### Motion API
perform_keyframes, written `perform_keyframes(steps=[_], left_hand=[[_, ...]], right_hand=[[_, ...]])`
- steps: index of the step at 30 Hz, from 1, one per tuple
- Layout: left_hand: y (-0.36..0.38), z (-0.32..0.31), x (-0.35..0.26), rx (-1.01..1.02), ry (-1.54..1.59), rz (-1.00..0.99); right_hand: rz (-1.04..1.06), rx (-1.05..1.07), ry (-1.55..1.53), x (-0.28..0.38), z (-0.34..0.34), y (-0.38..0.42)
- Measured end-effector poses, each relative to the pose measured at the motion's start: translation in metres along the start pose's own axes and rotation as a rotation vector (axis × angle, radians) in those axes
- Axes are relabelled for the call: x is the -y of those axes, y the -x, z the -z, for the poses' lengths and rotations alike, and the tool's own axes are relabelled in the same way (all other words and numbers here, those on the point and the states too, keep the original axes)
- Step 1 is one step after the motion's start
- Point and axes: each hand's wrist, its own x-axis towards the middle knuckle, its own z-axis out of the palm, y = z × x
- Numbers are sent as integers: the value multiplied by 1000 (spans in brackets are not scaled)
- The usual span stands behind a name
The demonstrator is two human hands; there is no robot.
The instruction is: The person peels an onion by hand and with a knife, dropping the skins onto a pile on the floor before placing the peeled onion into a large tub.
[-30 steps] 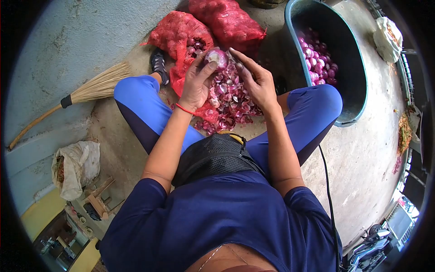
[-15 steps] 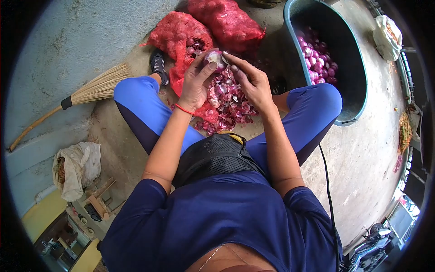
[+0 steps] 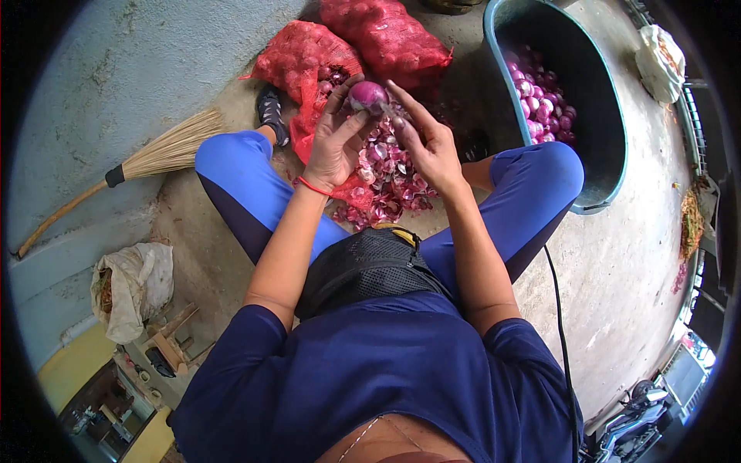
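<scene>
A purple-red onion sits in the fingers of my left hand, which is closed round its left side and underside. My right hand is at the onion's right side, with its index finger reaching along the edge. A blurred whitish bit shows by the right thumb, too indistinct to name. Below both hands, a heap of loose onion skins covers the floor between my legs. Close beyond the left hand, a red mesh sack lies open with onions showing at its mouth.
A second full red mesh sack lies behind. At right stands a dark tub with peeled onions inside. A broom leans on the left wall; a white sack stands below it. A black cable runs along my right side.
The onion has turned in my hands: its pale end faced up before, and its smooth purple side shows now. My right fingers have shifted slightly at its edge.
</scene>
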Motion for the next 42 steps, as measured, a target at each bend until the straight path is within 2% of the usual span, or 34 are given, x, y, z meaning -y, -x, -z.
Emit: perform_keyframes(steps=[3,4,8,10,14,17,21,27,30,32,34,37,38,39,42], left_hand=[[-1,3,1,-4,-8,-1],[0,2,1,1,-17,-2],[-1,3,6,11,-99,-43],[-1,2,-1,85,33,14],[-2,-1,-4,113,148,27],[-3,8,-2,44,16,-11],[-1,3,0,-103,127,-6],[-1,21,-1,-38,229,-26],[-5,16,2,-115,54,-54],[-6,14,0,-170,110,1],[-9,17,2,-221,112,18],[-6,19,1,-104,69,-47],[-7,14,4,-280,-105,-50],[-6,19,5,-222,-272,-33],[-5,23,12,-283,-352,-22]], right_hand=[[84,-26,63,-3,-5,-1],[87,-43,-7,-1,-4,-2],[-48,-78,87,-3,0,-4],[-175,-112,84,-5,1,-6],[-141,-92,51,-14,1,-6],[-89,-48,11,-5,0,-3],[-79,3,30,-4,-2,-1],[-49,57,15,-7,-4,0],[-15,63,-9,-9,-7,1],[83,40,-35,-17,-12,0],[-4,101,20,-7,-10,3],[-26,132,173,1,-14,7],[-17,128,235,2,-17,8],[7,132,241,2,-19,9],[88,117,268,-1,-24,8]])
